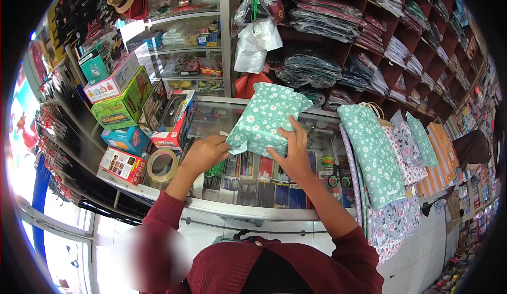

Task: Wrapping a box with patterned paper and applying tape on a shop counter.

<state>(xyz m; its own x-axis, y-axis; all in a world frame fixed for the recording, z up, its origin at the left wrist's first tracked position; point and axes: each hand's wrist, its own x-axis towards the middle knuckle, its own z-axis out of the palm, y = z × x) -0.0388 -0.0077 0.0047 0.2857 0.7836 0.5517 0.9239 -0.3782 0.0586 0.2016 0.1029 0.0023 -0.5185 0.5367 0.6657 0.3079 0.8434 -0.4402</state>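
Observation:
A parcel in green daisy-print wrapping paper (263, 120) is tilted above the glass display counter (222, 116). My left hand (208, 151) pinches a loose paper flap at the parcel's lower left corner. Along the right side, my right hand (293, 151) rests with spread fingers, the thumb near the lower edge and the fingertips on the paper. Whether the parcel's underside touches the glass is hidden. A roll of clear tape (162, 165) lies left of my left hand. Scissors with black and green handles (338, 175) lie on the counter, right of my right forearm.
Stacked toy boxes (122, 100) and a boxed toy car (176, 118) stand at the left. Green daisy wrapping paper (368, 155) and floral sheets (396, 222) hang over the counter's right end. Behind are shelves of bagged clothing (324, 21) and hanging plastic bags (253, 48).

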